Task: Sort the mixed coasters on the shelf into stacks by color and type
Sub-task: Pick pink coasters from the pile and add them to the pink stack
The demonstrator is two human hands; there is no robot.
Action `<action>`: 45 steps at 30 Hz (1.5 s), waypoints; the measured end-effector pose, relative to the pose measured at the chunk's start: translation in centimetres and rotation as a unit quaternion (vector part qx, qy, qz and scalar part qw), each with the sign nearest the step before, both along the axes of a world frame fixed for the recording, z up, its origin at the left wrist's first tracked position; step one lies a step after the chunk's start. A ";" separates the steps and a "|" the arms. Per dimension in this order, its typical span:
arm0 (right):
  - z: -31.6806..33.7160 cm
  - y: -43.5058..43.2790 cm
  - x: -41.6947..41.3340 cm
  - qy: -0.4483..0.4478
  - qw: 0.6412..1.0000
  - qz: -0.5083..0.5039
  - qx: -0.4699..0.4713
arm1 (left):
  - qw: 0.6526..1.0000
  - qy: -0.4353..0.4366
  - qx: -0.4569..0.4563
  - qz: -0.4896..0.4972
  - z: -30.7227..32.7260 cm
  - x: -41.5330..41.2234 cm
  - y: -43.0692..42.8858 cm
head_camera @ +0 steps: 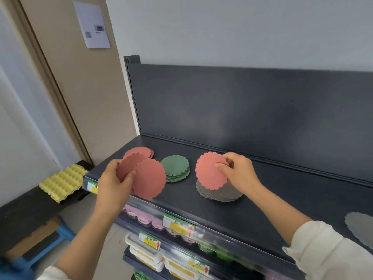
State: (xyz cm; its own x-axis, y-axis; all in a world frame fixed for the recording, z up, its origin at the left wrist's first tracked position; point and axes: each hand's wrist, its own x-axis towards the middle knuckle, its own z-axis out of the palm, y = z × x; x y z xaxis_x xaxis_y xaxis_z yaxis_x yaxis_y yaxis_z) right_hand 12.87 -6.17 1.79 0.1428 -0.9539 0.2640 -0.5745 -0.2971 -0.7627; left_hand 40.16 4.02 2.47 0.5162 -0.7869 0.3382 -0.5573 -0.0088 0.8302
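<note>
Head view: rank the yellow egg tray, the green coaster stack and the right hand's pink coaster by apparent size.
1-2. yellow egg tray and pink coaster: about alike, so unranked; the coaster is held up, nearer the camera.
3. green coaster stack.

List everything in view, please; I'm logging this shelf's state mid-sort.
shelf: one, dark grey, against the wall
pink stack: one, pink, shelf's back left
green stack: one, green, right of the pink stack
grey stack: one, grey, mid-shelf
grey coasters: count unclear, grey, far right of shelf
pink coaster: one, pink, held over the grey stack
pink coasters: at least two, pink, fanned over the shelf's front left
egg tray: one, yellow, low bench at left
price tags: several, green and yellow, shelf fronts
left hand: one, grips the pink coasters
right hand: one, pinches the pink coaster
</note>
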 end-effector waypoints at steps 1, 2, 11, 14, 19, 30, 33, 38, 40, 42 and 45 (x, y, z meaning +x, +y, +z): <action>0.2 -0.8 0.6 -0.003 1.000 0.010 0.001 | 1.000 0.003 0.000 0.007 0.1 0.4 -0.4; 0.6 -1.7 1.2 -0.004 1.000 0.020 -0.001 | 1.000 0.005 0.001 0.015 0.3 0.8 -1.0; 1.5 -7.9 6.8 -0.006 0.996 0.090 0.014 | 0.997 0.014 -0.013 0.079 1.0 4.9 -3.6; 1.6 -9.1 8.8 -0.009 0.994 0.104 0.032 | 0.995 0.028 -0.017 0.096 0.8 6.7 -4.4; 1.4 -10.5 13.5 -0.012 0.987 0.138 0.081 | 0.992 0.056 -0.026 0.112 0.3 10.4 -6.7; -0.5 -13.3 25.6 -0.046 0.977 0.094 0.186 | 0.994 0.100 -0.032 0.027 0.0 21.2 -14.4; -1.3 -13.7 27.3 0.012 0.981 0.062 0.185 | 0.993 0.115 -0.020 0.005 -0.3 23.1 -16.4; -2.7 -13.5 27.7 0.236 0.964 -0.018 0.118 | 0.990 0.129 0.007 -0.058 -0.5 23.4 -18.5; -2.8 -13.3 27.7 0.242 0.964 -0.027 0.104 | 0.987 0.134 0.021 -0.086 -0.7 23.0 -19.1; -2.7 -13.2 27.6 0.244 0.965 -0.024 0.089 | 0.982 0.143 0.024 -0.117 -0.7 22.5 -19.5; -2.1 -13.0 27.5 0.178 0.981 -0.005 0.080 | 0.974 0.153 0.027 -0.165 -0.5 21.6 -19.9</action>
